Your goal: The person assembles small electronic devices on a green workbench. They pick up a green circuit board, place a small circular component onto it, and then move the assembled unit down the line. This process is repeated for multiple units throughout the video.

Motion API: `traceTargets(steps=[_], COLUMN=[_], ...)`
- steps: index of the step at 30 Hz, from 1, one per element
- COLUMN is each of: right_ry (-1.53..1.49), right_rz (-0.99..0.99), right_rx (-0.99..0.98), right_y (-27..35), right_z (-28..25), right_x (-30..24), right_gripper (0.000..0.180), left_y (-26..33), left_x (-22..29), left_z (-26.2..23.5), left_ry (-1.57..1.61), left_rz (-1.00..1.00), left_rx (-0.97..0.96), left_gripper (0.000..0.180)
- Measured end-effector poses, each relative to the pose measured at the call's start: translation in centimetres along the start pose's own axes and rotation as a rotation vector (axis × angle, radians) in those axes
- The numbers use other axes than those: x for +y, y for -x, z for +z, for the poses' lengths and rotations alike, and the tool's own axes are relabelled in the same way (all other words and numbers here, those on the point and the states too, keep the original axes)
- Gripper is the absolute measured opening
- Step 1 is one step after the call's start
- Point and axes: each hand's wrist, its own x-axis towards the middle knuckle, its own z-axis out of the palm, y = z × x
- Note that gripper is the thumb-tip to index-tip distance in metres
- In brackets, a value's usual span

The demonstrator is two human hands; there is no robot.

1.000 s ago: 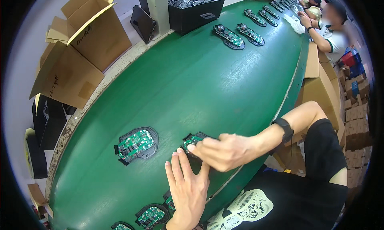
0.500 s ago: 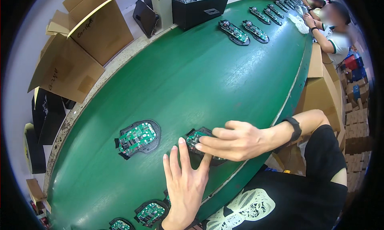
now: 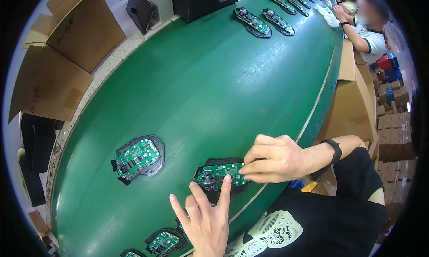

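A green circuit board point(image 3: 220, 171) sits in a black plastic shell point(image 3: 214, 197) on the green belt in front of me. At the board's left end is a small round wheel-like part point(image 3: 207, 179). My left hand point(image 3: 208, 219) has its fingers spread, the index fingertip pressing on the board and another fingertip beside the wheel part. Over the board's right end, my right hand point(image 3: 279, 159) is pinched closed. Whatever lies between its fingertips is hidden. Left of these, another shell with a green board point(image 3: 139, 158) lies untouched.
More shells with boards point(image 3: 164, 242) lie at the near left, and several others point(image 3: 252, 22) line the far belt point(image 3: 187, 87). Cardboard boxes point(image 3: 49, 85) and a black bin point(image 3: 203, 4) stand along the left edge. A co-worker point(image 3: 366, 38) sits at the far right.
My right hand has shifted to the board's right end, uncovering the wheel part and most of the board. My left index finger now rests on the board. The view has shifted slightly.
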Motion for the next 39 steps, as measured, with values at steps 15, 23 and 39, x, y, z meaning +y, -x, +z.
traceTargets(steps=[15,23,39], right_ry=[0.237,0.214,0.112], right_rz=[-0.022,-0.008,0.071], right_rx=[0.147,0.167,0.003], right_y=[0.3,-0.4,-0.5], right_z=[2.3,3.3,0.0], right_x=[-1.2,-0.6,-0.5], right_gripper=[0.017,0.023,0.017], left_y=[0.2,0.0,-0.2], left_x=[0.0,0.4,-0.2], left_z=[1.7,1.7,-0.1], left_ry=[-0.082,-0.054,0.055], left_rz=[0.011,0.017,0.059], left_rx=[0.049,0.034,-0.023], left_gripper=[0.067,0.066,0.064])
